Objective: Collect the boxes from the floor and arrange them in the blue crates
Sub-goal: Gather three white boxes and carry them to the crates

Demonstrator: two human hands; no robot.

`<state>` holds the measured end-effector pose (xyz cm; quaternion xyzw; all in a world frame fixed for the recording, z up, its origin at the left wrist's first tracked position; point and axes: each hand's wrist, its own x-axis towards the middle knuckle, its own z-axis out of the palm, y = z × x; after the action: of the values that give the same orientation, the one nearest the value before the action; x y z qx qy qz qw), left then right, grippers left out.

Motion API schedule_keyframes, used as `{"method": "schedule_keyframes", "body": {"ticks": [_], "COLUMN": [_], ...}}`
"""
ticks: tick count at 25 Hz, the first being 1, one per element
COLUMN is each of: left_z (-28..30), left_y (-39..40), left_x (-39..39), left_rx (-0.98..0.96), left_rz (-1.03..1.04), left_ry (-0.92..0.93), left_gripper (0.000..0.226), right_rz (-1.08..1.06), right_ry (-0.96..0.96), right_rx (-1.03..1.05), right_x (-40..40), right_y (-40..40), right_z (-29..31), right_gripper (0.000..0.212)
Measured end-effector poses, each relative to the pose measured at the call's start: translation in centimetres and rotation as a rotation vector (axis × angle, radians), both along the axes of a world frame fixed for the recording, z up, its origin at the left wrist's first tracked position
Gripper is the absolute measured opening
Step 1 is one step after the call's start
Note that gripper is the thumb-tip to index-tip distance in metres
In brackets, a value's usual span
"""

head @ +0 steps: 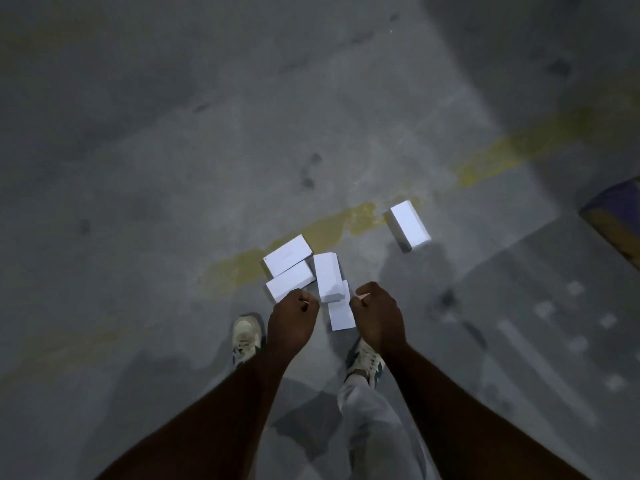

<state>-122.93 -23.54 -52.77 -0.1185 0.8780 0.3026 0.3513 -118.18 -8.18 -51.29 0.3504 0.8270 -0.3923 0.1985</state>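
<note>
Both fists, left grip and right grip, curled, holding nothing. Five white boxes uncollected on floor. No blue crates visible. Task barely begun.

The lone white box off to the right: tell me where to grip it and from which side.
Take the lone white box from above with the right hand, thumb and fingers spanning its two long sides. It lies flat on the floor with its broad face up, apart from the cluster of boxes, so both long edges look free to reach.
</note>
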Motion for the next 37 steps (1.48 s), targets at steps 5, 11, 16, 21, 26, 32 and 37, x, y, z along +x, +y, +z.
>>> {"method": "schedule_keyframes", "body": {"ticks": [5, 11, 16, 21, 26, 32, 37], "left_z": [-12.9, -26.7, -32.1, -33.1, -32.2, -32.8, -34.3], "left_y": [0.1, -1.2, -1.1, 0.6, 2.6, 1.0, -3.4], "left_x": [-2.5, -4.4, -4.8, -4.5, -5.1, -4.8, -3.7], "left_rx": [0.031, 0.006, 0.042, 0.103, 0.111, 0.103, 0.152], "left_rz": [-0.014, -0.040, 0.040, 0.130, 0.316, 0.341, 0.252], "left_ry": [-0.124, -0.303, -0.351, -0.401, -0.371, -0.386, -0.456], "left_gripper": [0.019, 0.023, 0.031, 0.033, 0.078, 0.074, 0.067], "right_rz": [-0.045, -0.058, -0.003, -0.031, -0.087, -0.230, -0.175], "right_ry": [-0.009, -0.126, -0.193, -0.175, -0.068, 0.048, -0.421], "right_rx": [0.026, 0.073, 0.203, 0.178, -0.036, -0.155, 0.000], "right_x": [-1.3, -2.0, -3.8, -4.5, -2.4, 2.4, 1.5], "right_y": [-1.9, -6.0, -7.4, -7.4, -7.1, -7.0, -6.5], "right_z": [-15.3, -30.0, -36.7, -38.2, -35.7, -35.2, -40.0], "right_gripper": [0.030, 0.073, 0.104, 0.093, 0.076, 0.046, 0.126]}}
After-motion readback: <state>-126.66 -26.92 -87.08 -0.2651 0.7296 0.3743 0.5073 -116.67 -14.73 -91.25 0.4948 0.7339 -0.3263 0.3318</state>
